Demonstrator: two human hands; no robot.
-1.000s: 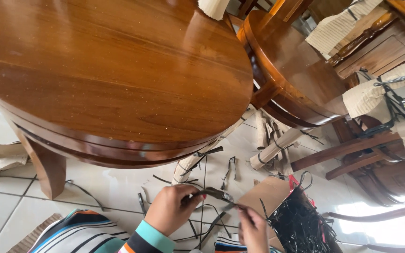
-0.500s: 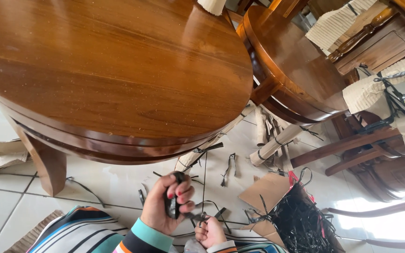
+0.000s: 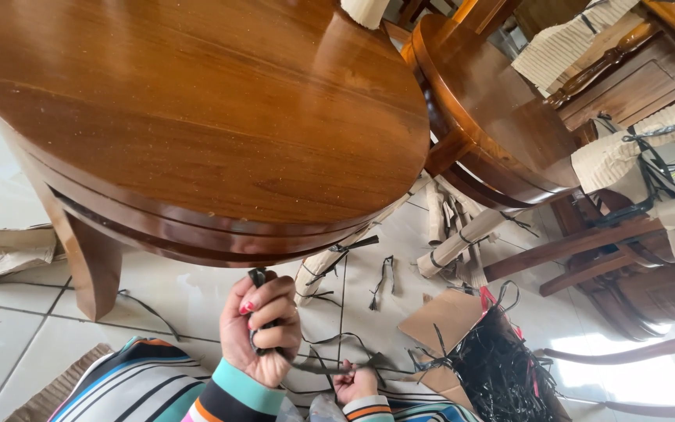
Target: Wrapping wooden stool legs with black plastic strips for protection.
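Note:
My left hand (image 3: pixel 263 328) is raised in a fist just below the rim of a large round wooden table (image 3: pixel 197 133). It grips a bundle of black plastic strap (image 3: pixel 258 275) whose end sticks out above the fingers. The strap (image 3: pixel 318 366) runs down and right to my right hand (image 3: pixel 355 383), which pinches it low in the view. Striped sleeves cover both forearms. Several more black straps (image 3: pixel 384 277) lie loose on the white tiled floor beyond my hands.
A second round wooden table (image 3: pixel 494 117) stands behind at right, its legs (image 3: pixel 458 242) wrapped in cardboard and tied. A heap of black straps (image 3: pixel 501 375) lies on cardboard at lower right. Chairs wrapped in corrugated card (image 3: pixel 626 148) crowd the right side. Crumpled paper (image 3: pixel 9 250) lies at left.
My left hand has closed into a fist around the gathered strap and lifted slightly. My right hand has moved left and lower along the strap, closer to the left hand.

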